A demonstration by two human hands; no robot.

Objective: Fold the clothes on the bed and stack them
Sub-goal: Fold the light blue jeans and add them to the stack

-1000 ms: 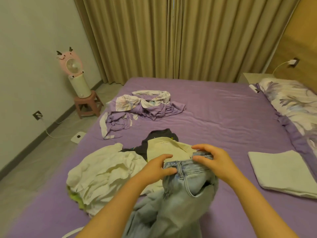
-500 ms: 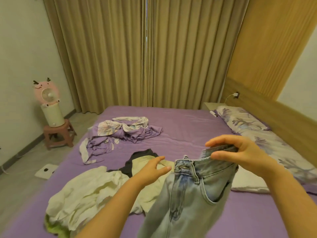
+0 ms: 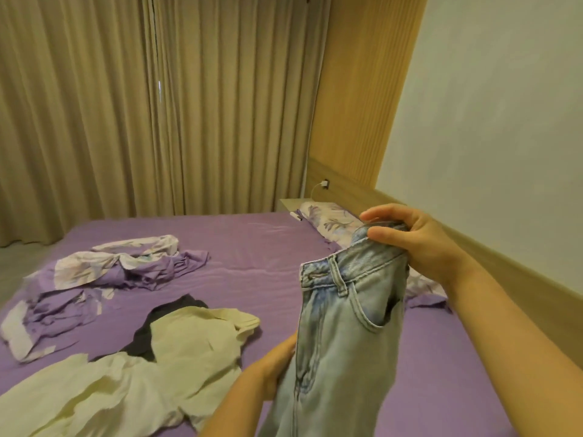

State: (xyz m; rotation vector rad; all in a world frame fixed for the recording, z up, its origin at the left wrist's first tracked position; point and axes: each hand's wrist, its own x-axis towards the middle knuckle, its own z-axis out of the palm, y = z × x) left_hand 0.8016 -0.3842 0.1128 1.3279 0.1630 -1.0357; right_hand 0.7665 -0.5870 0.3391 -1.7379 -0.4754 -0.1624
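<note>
Purple bed (image 3: 252,247) is backed by beige curtains (image 3: 157,105). Light jeans (image 3: 344,329) are held up near right: waistband is pinched by right hand (image 3: 419,244), front is gripped lower by left hand (image 3: 277,364). Cream clothes (image 3: 142,383) are piled near left.

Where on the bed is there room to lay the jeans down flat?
The bare purple sheet between the purple floral bundle and the pillow is free. So is the strip right of the jeans, below the right hand. The near left is crowded with cream clothes.
</note>
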